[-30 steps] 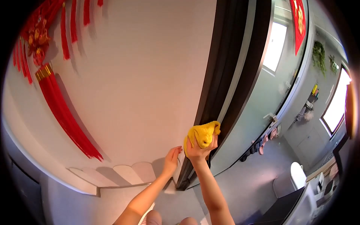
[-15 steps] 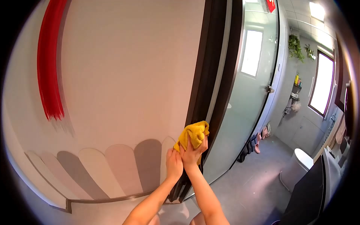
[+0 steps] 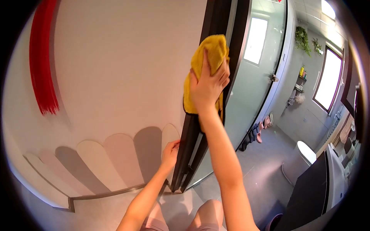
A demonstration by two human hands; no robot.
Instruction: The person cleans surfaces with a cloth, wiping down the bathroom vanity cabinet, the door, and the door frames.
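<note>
My right hand (image 3: pixel 209 86) presses a yellow cloth (image 3: pixel 195 104) with a dark border against the dark door frame (image 3: pixel 191 134), fingers gripping its folds. The cloth hangs below the palm, over the front of the frame. Lower down, my left hand (image 3: pixel 170 154) is at the left edge of that frame, with its fingers bent in against it. Its fingertips are partly hidden. To the right of the frame stands a frosted glass door (image 3: pixel 246 92).
On the left, a pale wall carries a red brush-stroke shape (image 3: pixel 40 57) and a low scalloped panel (image 3: pixel 115 161). The bathroom to the right holds a toilet (image 3: pixel 298 163), slippers (image 3: pixel 260 133), a dark cabinet (image 3: pixel 314 188) and a window (image 3: pixel 328 79).
My right hand has moved up the frame with the yellow cloth, which now hangs more spread out. My left hand has left the cloth and shifted slightly left and up to the frame's edge.
</note>
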